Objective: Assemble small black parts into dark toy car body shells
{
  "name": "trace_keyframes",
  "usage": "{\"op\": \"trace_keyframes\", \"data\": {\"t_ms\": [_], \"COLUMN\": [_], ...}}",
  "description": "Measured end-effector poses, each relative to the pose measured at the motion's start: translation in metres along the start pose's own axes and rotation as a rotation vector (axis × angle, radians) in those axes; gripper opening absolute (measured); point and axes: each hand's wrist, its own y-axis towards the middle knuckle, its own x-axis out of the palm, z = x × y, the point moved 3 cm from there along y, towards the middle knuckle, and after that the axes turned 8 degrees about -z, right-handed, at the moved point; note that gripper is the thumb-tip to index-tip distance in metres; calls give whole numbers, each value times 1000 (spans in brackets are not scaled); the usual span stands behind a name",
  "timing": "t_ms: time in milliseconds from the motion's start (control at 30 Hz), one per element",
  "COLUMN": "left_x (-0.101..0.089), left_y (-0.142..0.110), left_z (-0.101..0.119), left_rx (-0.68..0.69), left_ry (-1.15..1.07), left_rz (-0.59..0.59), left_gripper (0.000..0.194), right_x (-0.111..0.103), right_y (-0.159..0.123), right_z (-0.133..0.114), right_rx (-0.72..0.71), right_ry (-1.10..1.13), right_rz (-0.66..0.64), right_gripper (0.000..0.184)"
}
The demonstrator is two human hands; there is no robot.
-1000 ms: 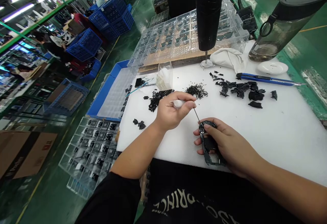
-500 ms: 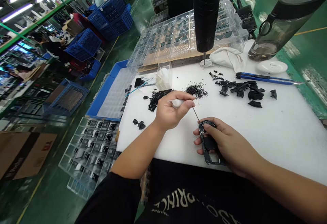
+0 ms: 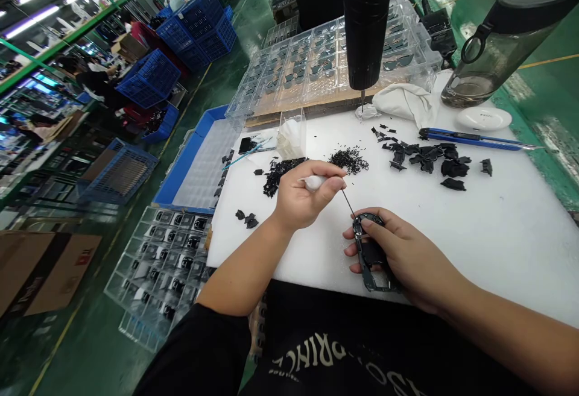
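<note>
My left hand (image 3: 294, 203) is closed around a slim tool with a whitish handle (image 3: 314, 183). Its thin dark shaft slants down to the upper edge of a black plastic housing (image 3: 373, 253). I grip that housing in my right hand (image 3: 414, 257), thumb across its face and fingers behind it. The housing has a rounded top and an opening near its lower end. Beyond my left hand lie a heap of tiny black pieces (image 3: 348, 159) and a pile of small black parts (image 3: 275, 177).
Black curved parts (image 3: 425, 156) lie at the right by a blue utility knife (image 3: 479, 139), a white case (image 3: 484, 119) and a bottle (image 3: 502, 40). A black electric screwdriver (image 3: 367, 28) hangs before clear compartment trays (image 3: 312, 91). A blue-rimmed tray (image 3: 165, 194) stands left.
The view shifts very slightly. Both hands keep their grips, and the tool's tip stays at the housing's upper edge.
</note>
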Motion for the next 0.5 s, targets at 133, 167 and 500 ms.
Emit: {"op": "trace_keyframes", "data": {"t_ms": [133, 167, 500], "left_x": [0, 1, -47], "left_y": [0, 0, 9], "left_z": [2, 2, -5], "left_rx": [-21, -15, 63], "left_ry": [-39, -44, 272], "left_rz": [8, -1, 389], "left_gripper": [22, 21, 29], "right_x": [1, 1, 0], "right_y": [0, 0, -1], "right_z": [0, -1, -1], "right_rx": [-7, -5, 7], "right_ry": [3, 3, 5], "right_rz": [-2, -1, 4], "right_gripper": [18, 18, 19]}}
